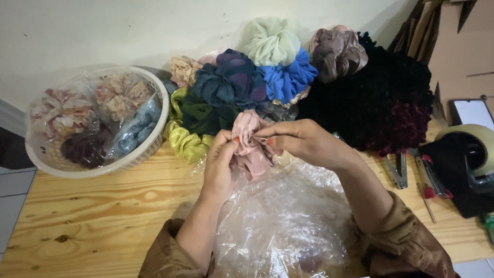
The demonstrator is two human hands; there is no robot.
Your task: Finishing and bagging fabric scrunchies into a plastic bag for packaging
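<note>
Both my hands meet over the middle of the wooden table (pixel 92 216). Between them is a dusty pink fabric scrunchie (pixel 251 149). My left hand (pixel 218 164) grips its left side with thumb and fingers. From the right, my right hand (pixel 303 140) pinches its top. Below the hands lies a crumpled clear plastic bag (pixel 288 216), spread toward my lap. Brown sleeves cover both my forearms.
A pile of scrunchies (pixel 247 77) in green, navy, blue, mint and mauve leans against the wall, with a black and maroon heap (pixel 381 98) at right. A white basket (pixel 154 139) of bagged scrunchies stands left. A tape dispenser (pixel 468 164), phone (pixel 472 113) and stapler (pixel 397 172) lie right.
</note>
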